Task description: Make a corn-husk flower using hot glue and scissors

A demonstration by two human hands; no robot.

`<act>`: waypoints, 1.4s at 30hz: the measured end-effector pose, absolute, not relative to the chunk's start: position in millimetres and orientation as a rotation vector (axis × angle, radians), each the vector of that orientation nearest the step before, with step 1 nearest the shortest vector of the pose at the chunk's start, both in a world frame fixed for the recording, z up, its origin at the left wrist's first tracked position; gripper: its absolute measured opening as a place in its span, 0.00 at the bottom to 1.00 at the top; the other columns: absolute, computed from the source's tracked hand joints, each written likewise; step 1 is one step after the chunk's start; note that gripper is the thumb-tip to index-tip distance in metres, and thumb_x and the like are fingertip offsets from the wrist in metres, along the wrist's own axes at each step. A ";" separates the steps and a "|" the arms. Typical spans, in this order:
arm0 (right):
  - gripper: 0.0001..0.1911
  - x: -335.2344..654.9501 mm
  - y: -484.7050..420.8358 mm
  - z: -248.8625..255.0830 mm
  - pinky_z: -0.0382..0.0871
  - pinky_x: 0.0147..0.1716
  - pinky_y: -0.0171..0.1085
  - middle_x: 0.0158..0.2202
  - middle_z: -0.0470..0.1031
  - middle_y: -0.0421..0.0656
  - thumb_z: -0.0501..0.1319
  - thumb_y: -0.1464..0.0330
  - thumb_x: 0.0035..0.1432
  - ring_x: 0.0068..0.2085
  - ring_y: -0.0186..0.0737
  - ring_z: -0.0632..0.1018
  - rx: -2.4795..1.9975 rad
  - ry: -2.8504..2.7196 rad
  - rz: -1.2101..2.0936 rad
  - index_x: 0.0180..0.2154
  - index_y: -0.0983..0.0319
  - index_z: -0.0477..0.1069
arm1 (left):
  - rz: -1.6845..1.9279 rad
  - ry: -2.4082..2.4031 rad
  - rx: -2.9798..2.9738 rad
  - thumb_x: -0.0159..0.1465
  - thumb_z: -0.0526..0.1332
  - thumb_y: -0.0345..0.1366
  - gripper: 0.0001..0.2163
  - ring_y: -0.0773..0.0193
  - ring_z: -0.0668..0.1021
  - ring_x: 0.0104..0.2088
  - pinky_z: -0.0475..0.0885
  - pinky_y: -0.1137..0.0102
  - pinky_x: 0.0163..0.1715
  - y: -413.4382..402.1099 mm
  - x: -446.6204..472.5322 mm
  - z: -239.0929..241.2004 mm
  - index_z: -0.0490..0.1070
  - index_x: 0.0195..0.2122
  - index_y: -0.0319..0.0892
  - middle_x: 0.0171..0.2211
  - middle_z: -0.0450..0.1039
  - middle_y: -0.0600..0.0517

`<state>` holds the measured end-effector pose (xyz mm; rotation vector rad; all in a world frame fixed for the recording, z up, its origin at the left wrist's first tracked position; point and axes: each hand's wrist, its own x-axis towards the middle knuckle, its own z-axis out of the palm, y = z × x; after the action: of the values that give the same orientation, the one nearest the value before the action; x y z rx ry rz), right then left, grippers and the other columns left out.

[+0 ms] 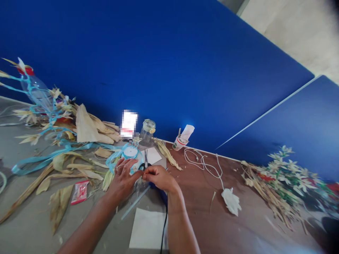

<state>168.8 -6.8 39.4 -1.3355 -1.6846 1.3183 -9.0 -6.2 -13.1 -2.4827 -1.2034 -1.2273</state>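
My left hand (125, 178) has its fingers spread beside a roll of light blue ribbon (130, 151). Its thumb reaches toward the fingertips of my right hand (161, 179). Those right fingers are pinched together; whatever is between them is too small to make out. Just beyond the fingertips lie scissors (146, 158), blades pointing away, their handles partly hidden by my hands. Under my right wrist is a dark blue tool (159, 195) with a black cable, mostly covered. A translucent strip (135, 203) lies below my left hand.
Dried corn husks (87, 123) and a plastic bottle (39, 91) crowd the left. Behind my hands stand a bright pixelated patch (128, 123), a glass jar (147, 132) and a paper cup (180, 142). A white cable (203, 164) and husk flowers (291, 173) lie right, white paper (145, 229) in front.
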 end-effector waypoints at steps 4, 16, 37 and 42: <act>0.07 166.3 -6.0 43.8 0.60 0.23 0.29 0.18 0.68 0.35 0.61 0.68 0.48 0.22 0.30 0.66 -1.325 -1.599 1.329 0.22 0.63 0.74 | -1.350 -1.302 -2.418 0.60 0.58 0.29 0.11 0.52 0.67 0.54 0.57 0.51 0.58 -9.3 -10.9 -12.2 0.76 0.38 0.50 0.50 0.67 0.44; 0.10 131.7 -18.1 52.7 0.62 0.40 0.36 0.30 0.72 0.42 0.56 0.73 0.59 0.35 0.37 0.72 -1.329 -2.024 0.412 0.27 0.61 0.71 | -2.794 -2.353 -2.286 0.52 0.65 0.48 0.15 0.64 0.74 0.27 0.69 0.71 0.28 0.0 4.5 -1.9 0.77 0.33 0.42 0.27 0.76 0.52; 0.08 133.4 -12.0 46.0 0.56 0.21 0.30 0.17 0.63 0.34 0.58 0.66 0.54 0.19 0.30 0.64 -1.279 -1.198 1.019 0.27 0.63 0.71 | -3.201 -2.140 -2.365 0.55 0.65 0.44 0.12 0.73 0.68 0.19 0.62 0.74 0.23 -3.4 -1.7 4.6 0.69 0.29 0.40 0.24 0.73 0.54; 0.07 126.9 -10.0 42.9 0.54 0.20 0.30 0.15 0.64 0.33 0.60 0.65 0.51 0.18 0.28 0.63 -1.241 -1.032 1.104 0.26 0.63 0.70 | -3.109 -2.138 -2.516 0.57 0.65 0.43 0.11 0.72 0.69 0.21 0.64 0.74 0.26 -3.9 -0.7 1.5 0.70 0.30 0.40 0.24 0.72 0.55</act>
<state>126.9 -10.0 42.9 -1.2409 -1.0323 1.1037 -0.7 -3.9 1.5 -2.5157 -2.1383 -3.1087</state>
